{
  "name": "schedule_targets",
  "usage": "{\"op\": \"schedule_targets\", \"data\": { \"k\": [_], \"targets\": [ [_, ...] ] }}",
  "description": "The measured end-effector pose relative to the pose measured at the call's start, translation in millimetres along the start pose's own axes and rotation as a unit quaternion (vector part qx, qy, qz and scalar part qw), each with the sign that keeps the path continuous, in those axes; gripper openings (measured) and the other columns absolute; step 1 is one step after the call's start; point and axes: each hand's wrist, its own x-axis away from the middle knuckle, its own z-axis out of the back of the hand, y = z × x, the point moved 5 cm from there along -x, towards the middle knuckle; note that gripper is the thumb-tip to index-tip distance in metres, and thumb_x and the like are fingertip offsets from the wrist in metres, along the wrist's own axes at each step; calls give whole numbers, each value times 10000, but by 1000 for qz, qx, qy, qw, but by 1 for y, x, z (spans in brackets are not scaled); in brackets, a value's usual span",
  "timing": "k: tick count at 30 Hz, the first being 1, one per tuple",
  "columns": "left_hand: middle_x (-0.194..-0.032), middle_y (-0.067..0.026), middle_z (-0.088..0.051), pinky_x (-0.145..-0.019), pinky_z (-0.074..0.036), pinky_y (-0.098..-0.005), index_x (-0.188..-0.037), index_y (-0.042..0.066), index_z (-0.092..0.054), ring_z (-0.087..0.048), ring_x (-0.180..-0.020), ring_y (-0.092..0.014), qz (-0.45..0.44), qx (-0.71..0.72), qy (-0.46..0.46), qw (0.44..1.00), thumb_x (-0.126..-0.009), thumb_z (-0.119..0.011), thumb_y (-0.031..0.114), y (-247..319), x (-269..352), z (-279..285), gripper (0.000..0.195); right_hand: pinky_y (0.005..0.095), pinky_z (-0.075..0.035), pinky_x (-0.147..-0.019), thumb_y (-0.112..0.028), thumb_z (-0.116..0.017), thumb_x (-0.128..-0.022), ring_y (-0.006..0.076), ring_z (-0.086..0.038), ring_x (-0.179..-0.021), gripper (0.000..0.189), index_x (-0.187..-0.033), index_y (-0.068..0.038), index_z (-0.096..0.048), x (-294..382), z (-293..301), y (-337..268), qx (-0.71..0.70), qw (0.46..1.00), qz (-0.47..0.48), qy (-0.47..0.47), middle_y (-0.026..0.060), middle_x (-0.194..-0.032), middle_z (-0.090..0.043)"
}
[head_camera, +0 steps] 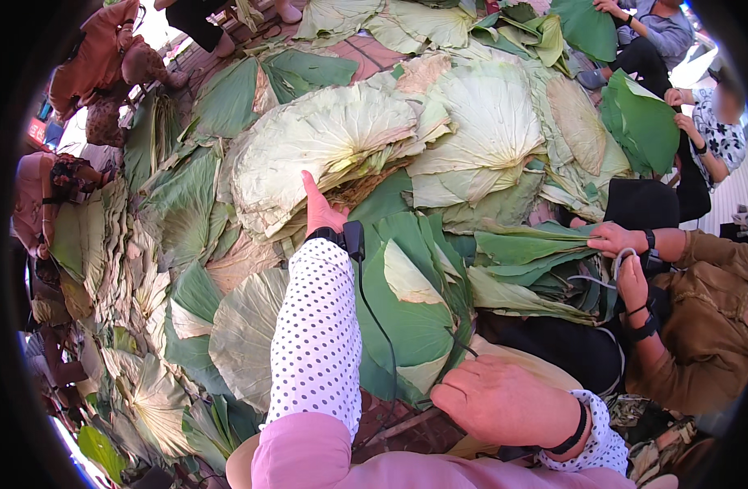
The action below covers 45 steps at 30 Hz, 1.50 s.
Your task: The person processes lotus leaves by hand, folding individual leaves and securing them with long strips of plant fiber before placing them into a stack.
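Observation:
My left hand [324, 205] reaches forward to the near edge of a stack of pale, dried lotus leaves [325, 137]. Its thumb points up against the stack; the fingers are partly hidden, so a grip on the leaves is unclear. Close to my body, my right hand [499, 394] is clenched beside a bundle of folded green lotus leaves [404, 324]. A thin dark strand [462, 343] runs from that bundle into the fist. Between the hands, the bundle shows pale folded-over corners. A round, dull leaf [245, 342] lies left of my left forearm.
Another stack of pale leaves [481, 122] lies further right. At my right, a co-worker's hand [612, 238] holds long folded green leaves [533, 250]. Another person holds a green leaf [640, 125]. Layered dried leaves [108, 244] cover the left side. A black cable [380, 324] hangs from my left wrist.

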Motion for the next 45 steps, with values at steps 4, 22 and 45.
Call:
{"op": "schedule_targets", "data": {
  "k": [4,22,45],
  "targets": [
    [-1476,-44,-368,-958,-358,-374,-1506,237,-381,-372,-1231,-250,5,33,59,998,-593,-705,864,7,0,-26,1154,334,-494,-686,-122,-590,-758,235,-609,-775,167,-912,-62,-565,-8,13,15,-22,1000,-6,7,56,-813,-557],
    [-1386,-61,-479,-1070,-293,-504,-1363,215,-497,-407,-1223,-278,-11,129,34,991,-666,-783,718,40,-17,-43,905,345,-494,-711,-134,-611,-751,250,-610,-817,274,-1011,-58,-569,-27,21,30,-78,996,-12,-39,63,-862,-567],
    [-1272,-154,-634,-1018,-449,-554,-1286,69,-592,-584,-1170,-359,-176,108,-84,975,-903,-655,376,160,173,116,494,436,-510,-678,-83,-589,-873,341,-624,-771,78,-870,-31,-531,-4,-20,-13,-17,997,34,67,134,-793,-581]
  ]
}}
